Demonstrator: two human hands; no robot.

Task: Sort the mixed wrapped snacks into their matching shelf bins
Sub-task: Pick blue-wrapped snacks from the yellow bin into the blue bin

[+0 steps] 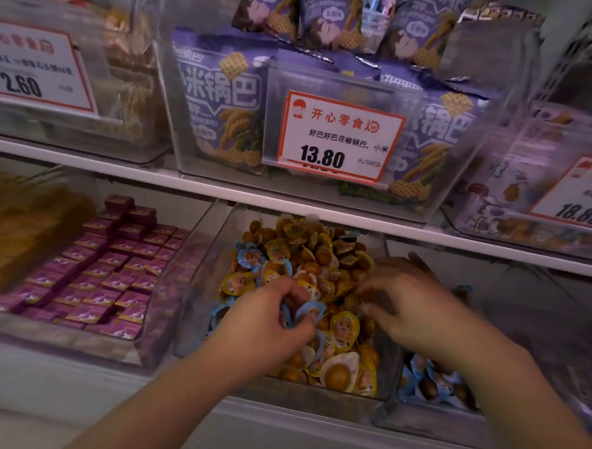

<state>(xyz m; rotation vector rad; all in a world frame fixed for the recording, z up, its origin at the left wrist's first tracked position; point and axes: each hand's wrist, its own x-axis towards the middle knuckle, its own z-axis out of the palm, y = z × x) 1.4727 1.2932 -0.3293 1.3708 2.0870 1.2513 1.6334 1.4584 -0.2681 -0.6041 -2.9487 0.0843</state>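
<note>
A clear middle bin point(195, 287) on the lower shelf holds a heap of yellow-wrapped egg snacks point(320, 256) mixed with blue-wrapped egg snacks point(248, 258). My left hand point(265, 329) is inside the bin, its fingers curled round several blue-wrapped snacks point(305, 310). My right hand point(410, 306) hovers over the right side of the heap, blurred, fingers spread and bent; whether it holds a snack cannot be made out. The clear bin to the right point(385, 424) holds blue-wrapped egg snacks point(430, 382), partly hidden behind my right forearm.
A bin of purple square packets point(96, 275) stands left of the middle bin, with orange snacks point(12, 237) further left. The upper shelf edge point(221, 189) overhangs the bins and carries purple crisp bags point(222, 107) and price tags point(340, 137).
</note>
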